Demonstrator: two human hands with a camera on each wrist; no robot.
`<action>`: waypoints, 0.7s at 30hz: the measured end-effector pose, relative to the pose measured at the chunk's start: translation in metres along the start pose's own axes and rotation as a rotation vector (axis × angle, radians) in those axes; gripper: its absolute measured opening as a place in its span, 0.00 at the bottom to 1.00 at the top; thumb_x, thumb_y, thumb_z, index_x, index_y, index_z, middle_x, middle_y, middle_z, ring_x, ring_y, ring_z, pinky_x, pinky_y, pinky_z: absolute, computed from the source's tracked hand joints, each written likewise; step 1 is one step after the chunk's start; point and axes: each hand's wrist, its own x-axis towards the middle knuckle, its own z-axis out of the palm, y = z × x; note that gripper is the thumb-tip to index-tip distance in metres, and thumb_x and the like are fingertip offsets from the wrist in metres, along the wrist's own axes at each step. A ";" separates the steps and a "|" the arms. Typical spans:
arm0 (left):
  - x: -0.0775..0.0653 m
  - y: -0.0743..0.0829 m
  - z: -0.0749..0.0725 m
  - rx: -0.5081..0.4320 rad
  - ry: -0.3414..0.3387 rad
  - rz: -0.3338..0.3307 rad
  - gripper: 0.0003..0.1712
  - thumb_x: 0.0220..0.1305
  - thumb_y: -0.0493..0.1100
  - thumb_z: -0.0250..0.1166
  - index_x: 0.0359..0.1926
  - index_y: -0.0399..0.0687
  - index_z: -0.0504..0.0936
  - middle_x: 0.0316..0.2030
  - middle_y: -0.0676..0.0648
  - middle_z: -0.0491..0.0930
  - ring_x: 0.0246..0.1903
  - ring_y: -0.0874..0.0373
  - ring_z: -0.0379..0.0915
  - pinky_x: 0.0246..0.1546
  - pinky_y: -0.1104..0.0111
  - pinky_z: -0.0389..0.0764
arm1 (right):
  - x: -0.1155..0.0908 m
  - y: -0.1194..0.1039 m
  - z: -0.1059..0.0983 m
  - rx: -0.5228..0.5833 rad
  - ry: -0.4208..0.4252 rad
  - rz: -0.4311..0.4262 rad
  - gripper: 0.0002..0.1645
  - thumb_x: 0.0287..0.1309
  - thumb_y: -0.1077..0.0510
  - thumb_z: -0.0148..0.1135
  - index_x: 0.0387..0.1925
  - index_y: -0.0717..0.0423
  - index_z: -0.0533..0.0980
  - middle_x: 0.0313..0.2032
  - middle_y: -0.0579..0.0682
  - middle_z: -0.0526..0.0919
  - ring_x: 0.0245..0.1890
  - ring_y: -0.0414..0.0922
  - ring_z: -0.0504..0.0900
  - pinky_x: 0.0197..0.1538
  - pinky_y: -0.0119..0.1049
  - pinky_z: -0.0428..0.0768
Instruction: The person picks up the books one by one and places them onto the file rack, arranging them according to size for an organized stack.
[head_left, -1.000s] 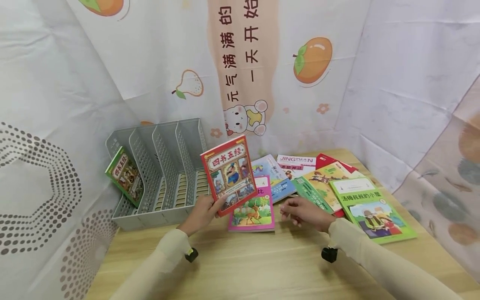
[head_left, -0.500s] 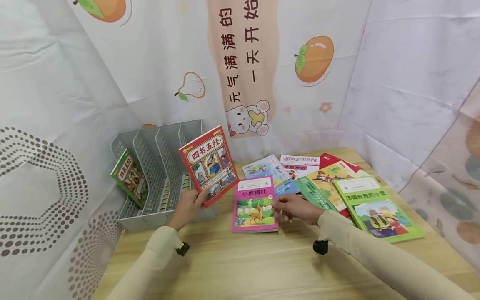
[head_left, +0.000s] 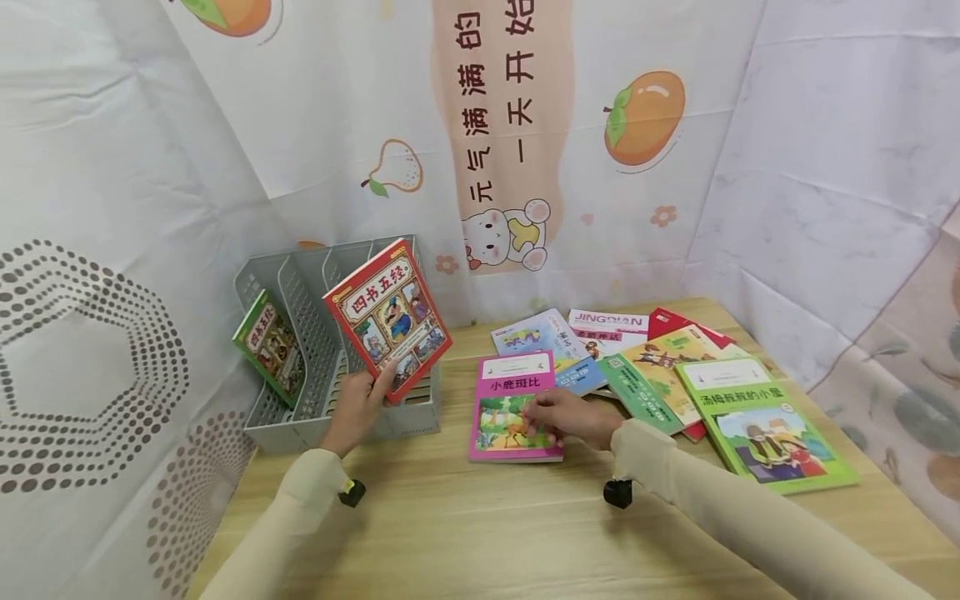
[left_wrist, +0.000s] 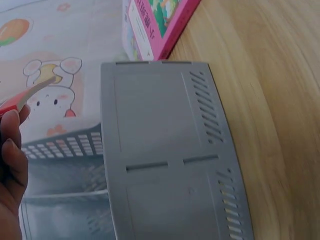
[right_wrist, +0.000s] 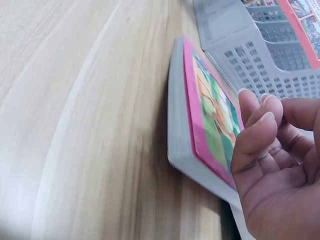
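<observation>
My left hand (head_left: pixel 354 408) grips a red comic-covered book (head_left: pixel 390 321) by its lower edge, thumb on the cover. The book is tilted in front of the grey file rack (head_left: pixel 337 431), above its right-hand slots. In the left wrist view only a corner of the red book (left_wrist: pixel 25 97) shows beside the curled fingers. My right hand (head_left: pixel 573 417) hovers at the right side of a pink book (head_left: pixel 482 433) with a deer on its cover, fingers loosely curled with nothing in them. The right wrist view shows a gap between that hand (right_wrist: pixel 280 160) and the pink book (right_wrist: pixel 215 110).
A green book (head_left: pixel 273 346) leans in the rack's leftmost slot. Right of the pink book, a blue book (head_left: pixel 551 342), a white-and-pink book (head_left: pixel 609 325), a green-and-yellow book (head_left: pixel 660 375) and a red one (head_left: pixel 675 321) overlap. A lime-green book (head_left: pixel 765 425) lies at the table's right.
My left hand has carried the red book leftward, from over the pink book to in front of the rack. My right hand has moved left to over the pink book's right edge.
</observation>
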 end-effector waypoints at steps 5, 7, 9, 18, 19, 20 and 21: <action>-0.003 -0.005 -0.013 0.001 0.071 0.012 0.30 0.80 0.50 0.56 0.17 0.45 0.80 0.12 0.48 0.76 0.08 0.64 0.61 0.10 0.66 0.63 | 0.011 -0.003 0.015 -0.021 -0.035 -0.019 0.22 0.81 0.51 0.49 0.48 0.68 0.79 0.37 0.61 0.85 0.22 0.41 0.71 0.26 0.32 0.70; -0.003 -0.008 -0.017 0.014 0.096 0.015 0.30 0.80 0.50 0.56 0.17 0.44 0.80 0.12 0.47 0.77 0.08 0.65 0.62 0.10 0.66 0.63 | 0.014 -0.004 0.020 -0.021 -0.033 -0.024 0.22 0.81 0.51 0.49 0.47 0.68 0.79 0.36 0.61 0.85 0.21 0.41 0.71 0.25 0.32 0.68; -0.004 -0.013 -0.021 0.032 0.116 0.004 0.31 0.80 0.50 0.57 0.16 0.45 0.79 0.11 0.48 0.76 0.08 0.64 0.61 0.10 0.66 0.63 | 0.018 -0.005 0.024 -0.015 -0.033 -0.026 0.22 0.80 0.51 0.50 0.46 0.68 0.79 0.35 0.60 0.84 0.22 0.41 0.71 0.25 0.32 0.69; -0.009 -0.027 -0.038 0.074 0.153 -0.029 0.29 0.80 0.51 0.57 0.18 0.46 0.78 0.10 0.53 0.72 0.07 0.64 0.61 0.10 0.65 0.64 | 0.033 -0.006 0.040 -0.033 -0.051 -0.052 0.23 0.79 0.50 0.53 0.45 0.69 0.79 0.34 0.60 0.85 0.21 0.41 0.73 0.25 0.33 0.72; -0.009 -0.028 -0.039 0.079 0.154 -0.030 0.29 0.80 0.51 0.57 0.18 0.46 0.77 0.10 0.54 0.71 0.07 0.64 0.60 0.10 0.65 0.64 | 0.034 -0.007 0.042 -0.036 -0.047 -0.050 0.22 0.79 0.50 0.53 0.45 0.68 0.79 0.34 0.60 0.85 0.21 0.41 0.73 0.25 0.33 0.73; -0.010 -0.029 -0.040 0.085 0.157 -0.024 0.29 0.80 0.50 0.57 0.18 0.46 0.77 0.10 0.54 0.70 0.07 0.64 0.59 0.10 0.65 0.63 | 0.036 -0.007 0.044 -0.040 -0.044 -0.049 0.22 0.79 0.50 0.53 0.45 0.68 0.79 0.33 0.59 0.85 0.21 0.41 0.74 0.25 0.33 0.73; -0.010 -0.030 -0.041 0.093 0.160 -0.020 0.29 0.80 0.50 0.57 0.17 0.46 0.76 0.10 0.54 0.69 0.07 0.63 0.58 0.10 0.65 0.62 | 0.037 -0.008 0.046 -0.049 -0.042 -0.047 0.21 0.79 0.50 0.54 0.45 0.67 0.80 0.33 0.58 0.85 0.21 0.41 0.74 0.25 0.33 0.73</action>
